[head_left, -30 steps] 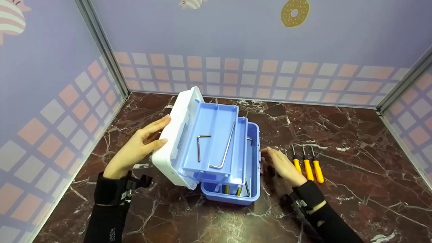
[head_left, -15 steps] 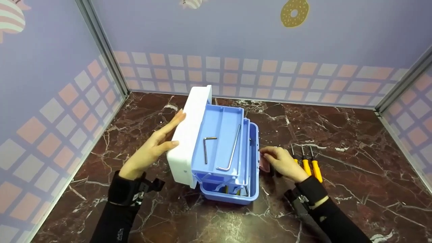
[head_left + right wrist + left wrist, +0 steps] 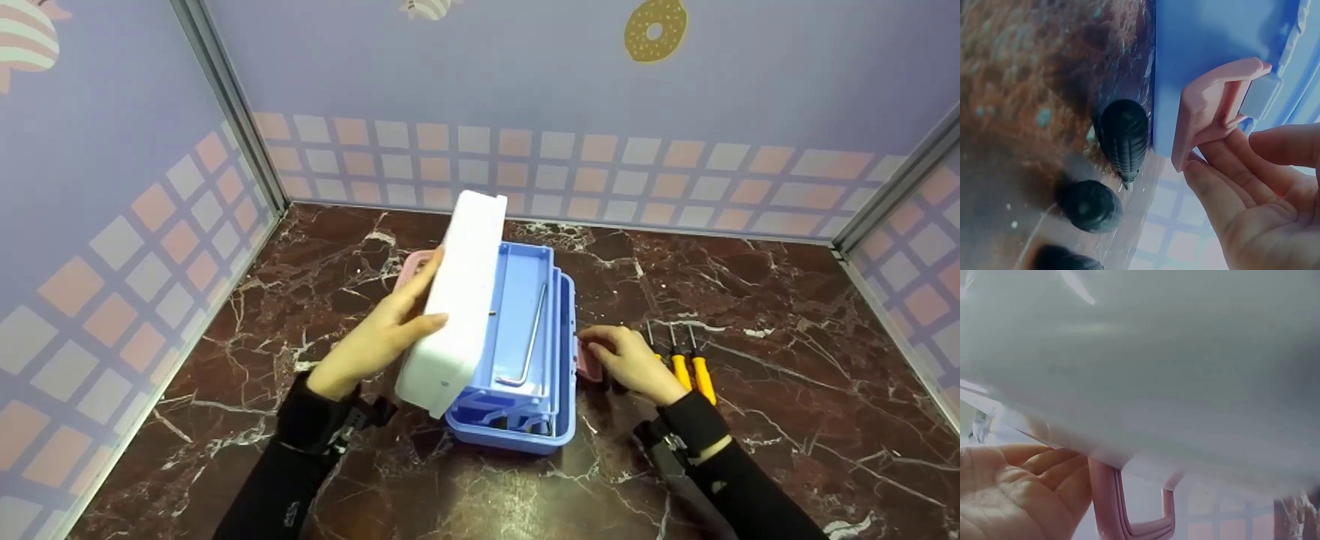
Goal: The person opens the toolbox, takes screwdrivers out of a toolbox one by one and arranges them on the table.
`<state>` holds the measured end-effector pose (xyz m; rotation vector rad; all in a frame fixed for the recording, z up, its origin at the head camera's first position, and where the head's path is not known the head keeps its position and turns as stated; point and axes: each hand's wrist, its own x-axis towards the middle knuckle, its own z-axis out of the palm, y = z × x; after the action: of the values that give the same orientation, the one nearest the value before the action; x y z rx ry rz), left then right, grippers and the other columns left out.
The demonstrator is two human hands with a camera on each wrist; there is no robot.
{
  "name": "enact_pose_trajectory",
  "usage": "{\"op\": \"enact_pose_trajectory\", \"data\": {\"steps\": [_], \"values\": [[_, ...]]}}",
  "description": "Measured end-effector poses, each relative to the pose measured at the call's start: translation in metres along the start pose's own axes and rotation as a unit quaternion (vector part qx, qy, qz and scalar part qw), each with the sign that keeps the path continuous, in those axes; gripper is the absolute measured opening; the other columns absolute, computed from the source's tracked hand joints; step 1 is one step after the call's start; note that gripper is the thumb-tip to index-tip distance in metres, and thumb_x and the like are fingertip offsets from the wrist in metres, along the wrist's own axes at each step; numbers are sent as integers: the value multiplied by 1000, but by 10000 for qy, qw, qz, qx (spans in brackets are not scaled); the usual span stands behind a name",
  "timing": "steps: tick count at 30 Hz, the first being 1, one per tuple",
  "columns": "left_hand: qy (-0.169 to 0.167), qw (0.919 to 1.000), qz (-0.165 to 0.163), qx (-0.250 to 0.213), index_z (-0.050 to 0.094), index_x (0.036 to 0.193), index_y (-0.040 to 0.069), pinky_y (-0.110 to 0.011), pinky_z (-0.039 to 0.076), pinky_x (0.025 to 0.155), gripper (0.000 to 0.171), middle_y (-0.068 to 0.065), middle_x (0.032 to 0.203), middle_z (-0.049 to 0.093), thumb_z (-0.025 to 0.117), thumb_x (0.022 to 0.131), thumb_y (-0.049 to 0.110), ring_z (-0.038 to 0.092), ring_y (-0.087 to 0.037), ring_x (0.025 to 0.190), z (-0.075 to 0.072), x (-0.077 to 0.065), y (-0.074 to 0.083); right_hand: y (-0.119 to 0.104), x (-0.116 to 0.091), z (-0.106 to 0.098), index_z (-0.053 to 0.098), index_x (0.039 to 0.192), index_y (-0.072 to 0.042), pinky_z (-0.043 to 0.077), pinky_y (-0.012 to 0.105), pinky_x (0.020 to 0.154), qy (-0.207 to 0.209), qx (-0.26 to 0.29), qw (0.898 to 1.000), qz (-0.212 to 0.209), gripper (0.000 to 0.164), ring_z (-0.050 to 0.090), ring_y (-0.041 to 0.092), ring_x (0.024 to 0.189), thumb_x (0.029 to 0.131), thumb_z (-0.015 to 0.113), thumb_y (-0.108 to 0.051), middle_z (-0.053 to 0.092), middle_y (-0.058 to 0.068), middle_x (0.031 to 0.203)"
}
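The blue toolbox (image 3: pixel 517 442) stands on the table with its white lid (image 3: pixel 469 300) tilted partway over the stepped trays (image 3: pixel 517 277). My left hand (image 3: pixel 379 341) lies against the lid's outside, fingers extended. A pink carrying handle (image 3: pixel 1106 500) hangs from the lid beside those fingers. At the box's right side my right hand (image 3: pixel 626 360) holds the pink latch (image 3: pixel 1202 112), swung out from the wall; the fingers hook its lower edge and the thumb stays apart from it. One L-shaped hex key (image 3: pixel 534 334) lies in the top tray, and the lid hides most of another.
Yellow-handled screwdrivers (image 3: pixel 703 379) lie side by side right of my right hand. Dark ribbed handles (image 3: pixel 1123 135) show close beside the box in the right wrist view. Patterned panels (image 3: pixel 525 90) enclose the marble-look table (image 3: pixel 337 465) at the back and sides.
My left hand has pushed the lid rightward over the box, and the trays have folded inward with it. My right hand has come to the latch, its fingers bending in.
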<state>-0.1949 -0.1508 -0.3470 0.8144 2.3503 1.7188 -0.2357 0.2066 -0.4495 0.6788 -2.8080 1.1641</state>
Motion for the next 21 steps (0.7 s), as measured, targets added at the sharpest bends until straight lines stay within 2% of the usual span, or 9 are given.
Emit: {"op": "enact_pose_trajectory", "data": {"steps": [2, 8, 11, 14, 16, 19, 21], "values": [[-22, 9997, -62, 240, 8, 160, 17, -47, 55, 98, 86, -10, 168, 7, 60, 95, 38, 44, -38, 137, 4, 3, 4, 1, 0, 0, 70, 113, 5, 56, 44, 90, 5, -26, 10000, -28, 24, 68, 32, 101, 94, 55, 4, 72, 21, 111], [-140, 9951, 13, 981, 13, 159, 14, -53, 36, 116, 85, -9, 167, 11, 57, 96, 51, 29, -37, 147, 16, 9, 9, 2, -1, -2, 71, 113, 3, 56, 39, 91, 24, 66, 10000, 50, 24, 67, 31, 104, 94, 55, 3, 72, 19, 111], [-122, 9896, 307, 1401, 20, 158, 9, -52, 36, 117, 77, -13, 164, 19, 55, 99, 45, 34, -37, 145, 23, 9, 10, 3, -1, -2, 71, 113, 3, 55, 41, 93, 15, 110, 9999, 49, 25, 67, 31, 106, 95, 54, 4, 72, 18, 112], [44, 9731, 687, 2196, 39, 150, 4, -52, 28, 121, 60, -17, 158, 33, 54, 101, 35, 35, -36, 145, 30, 8, 9, 2, -1, -3, 71, 113, 3, 55, 44, 94, 19, 118, 9999, 16, 25, 67, 32, 106, 95, 54, 5, 73, 19, 112], [189, 9558, 858, 2805, 52, 142, 4, -53, 21, 124, 49, -16, 153, 43, 55, 100, 30, 34, -35, 146, 34, 7, 8, 2, -1, -3, 71, 113, 3, 55, 41, 93, 11, 91, 10000, -3, 25, 67, 32, 105, 96, 53, 4, 73, 18, 111], [349, 9296, 879, 3564, 65, 128, 6, -52, 26, 123, 37, -14, 142, 57, 57, 99, 28, 41, -33, 142, 39, 7, 2, 2, -1, -3, 71, 113, 2, 55, 35, 87, 15, 104, 9999, 107, 26, 67, 29, 103, 97, 51, 3, 73, 17, 110], [384, 9190, 772, 3847, 68, 124, 7, -51, 31, 121, 35, -13, 137, 61, 58, 99, 29, 46, -32, 138, 40, 8, -5, 2, -1, -3, 71, 114, 1, 53, 32, 85, -9, 114, 9998, 186, 27, 66, 28, 102, 97, 51, 2, 73, 16, 111]]}}
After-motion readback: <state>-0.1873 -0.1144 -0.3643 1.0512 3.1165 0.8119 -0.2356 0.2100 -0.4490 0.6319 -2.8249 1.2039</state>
